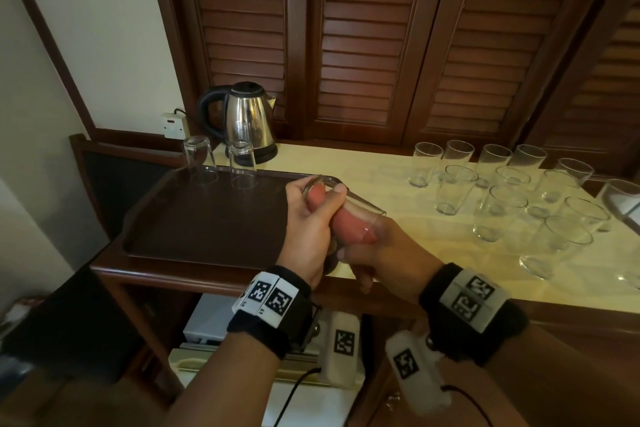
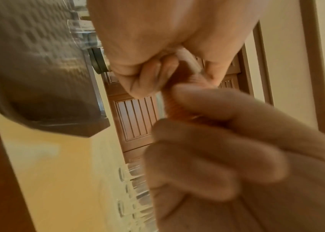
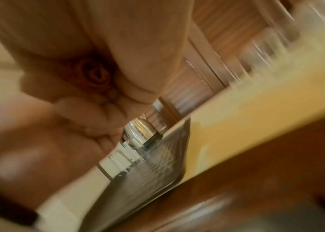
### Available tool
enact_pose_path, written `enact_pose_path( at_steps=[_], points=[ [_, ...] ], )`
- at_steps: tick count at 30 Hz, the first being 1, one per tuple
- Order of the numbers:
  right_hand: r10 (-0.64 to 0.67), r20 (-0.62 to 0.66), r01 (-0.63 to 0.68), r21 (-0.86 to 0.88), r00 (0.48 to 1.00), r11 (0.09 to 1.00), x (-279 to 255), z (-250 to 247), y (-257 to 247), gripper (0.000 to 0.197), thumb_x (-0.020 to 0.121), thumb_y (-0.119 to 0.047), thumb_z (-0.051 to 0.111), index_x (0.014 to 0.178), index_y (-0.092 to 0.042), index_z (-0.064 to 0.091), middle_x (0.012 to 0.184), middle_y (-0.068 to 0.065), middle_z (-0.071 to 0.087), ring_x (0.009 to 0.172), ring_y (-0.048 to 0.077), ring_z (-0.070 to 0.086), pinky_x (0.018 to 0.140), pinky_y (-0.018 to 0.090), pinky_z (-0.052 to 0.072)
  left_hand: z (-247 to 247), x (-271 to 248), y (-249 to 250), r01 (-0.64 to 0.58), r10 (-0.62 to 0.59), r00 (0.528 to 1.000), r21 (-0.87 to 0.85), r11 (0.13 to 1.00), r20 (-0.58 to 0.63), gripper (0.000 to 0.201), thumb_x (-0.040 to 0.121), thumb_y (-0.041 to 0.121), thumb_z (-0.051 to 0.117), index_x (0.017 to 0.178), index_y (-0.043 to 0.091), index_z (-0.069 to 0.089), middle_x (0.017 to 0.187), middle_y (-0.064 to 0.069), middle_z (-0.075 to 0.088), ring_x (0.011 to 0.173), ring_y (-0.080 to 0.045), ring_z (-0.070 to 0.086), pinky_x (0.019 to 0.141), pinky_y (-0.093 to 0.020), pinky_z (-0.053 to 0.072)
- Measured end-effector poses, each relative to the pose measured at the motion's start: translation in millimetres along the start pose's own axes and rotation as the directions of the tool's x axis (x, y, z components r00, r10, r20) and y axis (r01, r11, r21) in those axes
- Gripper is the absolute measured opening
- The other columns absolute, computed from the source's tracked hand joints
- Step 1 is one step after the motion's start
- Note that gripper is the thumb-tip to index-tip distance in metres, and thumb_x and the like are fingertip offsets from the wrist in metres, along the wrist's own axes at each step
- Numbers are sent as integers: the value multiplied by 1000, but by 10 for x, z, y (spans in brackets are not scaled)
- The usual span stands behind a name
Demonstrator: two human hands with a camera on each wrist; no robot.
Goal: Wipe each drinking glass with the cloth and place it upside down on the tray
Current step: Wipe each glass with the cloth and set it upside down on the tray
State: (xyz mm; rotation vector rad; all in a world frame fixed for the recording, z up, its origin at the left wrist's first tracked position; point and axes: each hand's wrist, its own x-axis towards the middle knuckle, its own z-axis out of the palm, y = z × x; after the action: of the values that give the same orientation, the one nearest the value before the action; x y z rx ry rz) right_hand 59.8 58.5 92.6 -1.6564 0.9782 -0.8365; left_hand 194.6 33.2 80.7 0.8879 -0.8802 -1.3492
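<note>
Dark louvred wooden doors (image 1: 374, 38) behind a cream-topped table (image 1: 398, 243) with a wooden front edge. At the table's left end, a dark brown tray (image 1: 207, 218); near the tray's far edge, two glasses (image 1: 199, 158) standing mouth down, side by side. Behind them, at the table's far left corner, a steel kettle (image 1: 247, 121). On the right half of the table, a crowd of upright glasses (image 1: 498, 191), well apart from the tray.

Above the tray's near right corner, both hands meeting on one tilted glass (image 1: 343, 206). Left hand (image 1: 311, 232) curled round the glass near its upper end, thumb over the top. Right hand (image 1: 384, 256) closed on the lower end, just beside the left and touching it. Inside the glass, a pinkish-orange cloth (image 1: 349, 218) stuffed along its length, seen through the wall; a twist of the same cloth (image 2: 177, 108) between the fingers in the left wrist view. Right wrist view heavily blurred: curled fingers (image 3: 90, 116) and a fold of orange cloth (image 3: 96, 75) in the palm, little more discernible.
</note>
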Motion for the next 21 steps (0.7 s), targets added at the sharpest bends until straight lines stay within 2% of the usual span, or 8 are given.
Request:
enact_pose_path(
  at_steps=[3,6,7,10,12,14,17,21],
  points=[
    [-31,-19,31,-29,999,999,10,-43,38,60,88,13,55,127,-32,59,81,-3,68,56,21,57,50,31,52,-18,14,-3,19,-17,1000,106,994,-21,43,98,32,71,133,31,46,120,-11,63,90,-21,68,74,-45,63],
    [-232,42,206,-628,972,751,51,1,56,79,86,10,49,149,-38,43,141,-12,58,122,11,60,99,35,54,-55,29,8,82,-73,995,143,986,-67,43,98,40,70,133,33,46,119,-10,68,90,-19,69,77,-40,59],
    [-244,59,223,-648,968,728,55,14,57,78,87,10,49,151,-34,41,144,-9,55,126,8,57,101,32,52,-55,21,11,76,-69,995,120,990,-67,41,99,37,70,132,32,47,120,-11,68,95,-22,71,76,-36,58],
    [-116,28,119,-255,993,960,37,2,25,62,88,12,55,133,-30,56,89,-1,70,66,17,63,56,25,53,-21,-18,0,15,-14,999,9,1000,-50,39,99,24,71,130,31,49,123,-13,66,108,-30,72,84,-41,63],
    [-33,39,36,-69,999,997,19,-35,-3,52,88,13,56,117,-31,60,66,-5,64,49,25,49,44,28,45,-10,-11,-10,-16,16,999,1,1000,-38,43,98,23,71,132,30,47,123,-13,64,106,-30,72,82,-39,63],
    [-93,11,93,-217,996,972,16,-58,11,51,90,7,51,123,-30,59,80,-9,69,59,19,59,52,27,51,-3,6,19,14,-10,999,93,996,-46,49,98,34,72,138,30,43,118,-9,65,95,-25,71,72,-35,60],
    [-241,61,210,-718,969,664,27,-6,36,65,91,-2,46,144,-40,45,138,-11,58,111,8,62,89,29,55,-7,35,52,100,-89,994,160,982,-69,47,100,44,67,137,30,41,117,-8,66,93,-21,67,71,-34,53],
    [-74,44,82,-240,996,967,27,-19,-23,54,89,13,54,127,-25,57,93,12,65,59,12,57,53,23,49,40,-50,16,43,-41,996,24,999,-75,39,101,27,69,132,32,45,128,-14,63,113,-32,69,93,-50,61]
  ],
)
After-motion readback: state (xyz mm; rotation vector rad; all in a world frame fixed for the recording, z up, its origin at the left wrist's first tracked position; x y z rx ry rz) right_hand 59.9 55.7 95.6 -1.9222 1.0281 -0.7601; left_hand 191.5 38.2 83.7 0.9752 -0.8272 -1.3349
